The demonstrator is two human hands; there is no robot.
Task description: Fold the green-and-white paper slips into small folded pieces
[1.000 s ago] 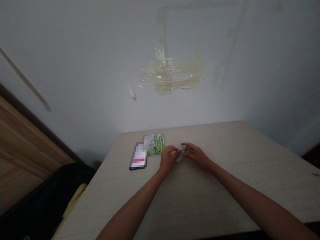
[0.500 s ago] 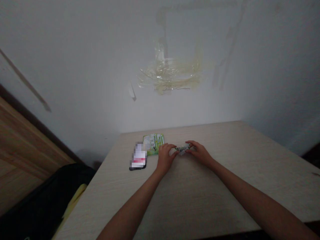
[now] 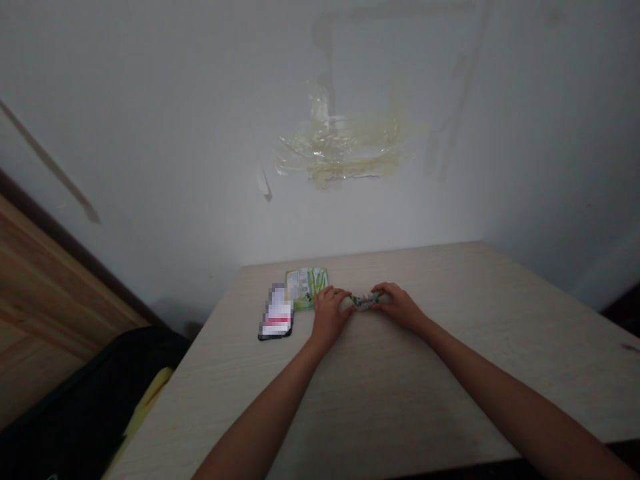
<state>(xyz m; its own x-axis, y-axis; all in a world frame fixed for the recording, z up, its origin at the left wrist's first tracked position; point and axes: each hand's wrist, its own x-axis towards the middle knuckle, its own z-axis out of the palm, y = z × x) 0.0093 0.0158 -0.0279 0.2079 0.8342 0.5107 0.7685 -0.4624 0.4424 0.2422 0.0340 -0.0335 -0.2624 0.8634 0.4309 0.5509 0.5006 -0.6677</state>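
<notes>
Between my two hands is a small crumpled, patterned piece (image 3: pixel 365 302), whitish grey with green and dark marks; its kind is too small to make out. My left hand (image 3: pixel 330 315) pinches its left end between thumb and fingers. At the other end, my right hand (image 3: pixel 399 305) grips it the same way, with thumb and fingertips closed on it. Just left of my left hand lies a green and white printed packet or booklet (image 3: pixel 300 288), flat on the table. A phone-like dark-edged thing (image 3: pixel 277 323), its face pixelated, overlaps the packet's near left corner.
The pale wood-grain table (image 3: pixel 425 413) meets a grey wall (image 3: pixel 165 133) at the back. Torn clear tape (image 3: pixel 345 147) clings to the wall. Left of the table are a wooden panel (image 3: pixel 40 293), a dark bag-like thing (image 3: pixel 95 387) and yellow cloth (image 3: pixel 150 400).
The crumpled piece looks slightly straighter and more level between my fingers. My left hand has shifted a little to the left; the packet and the phone-like thing stay put.
</notes>
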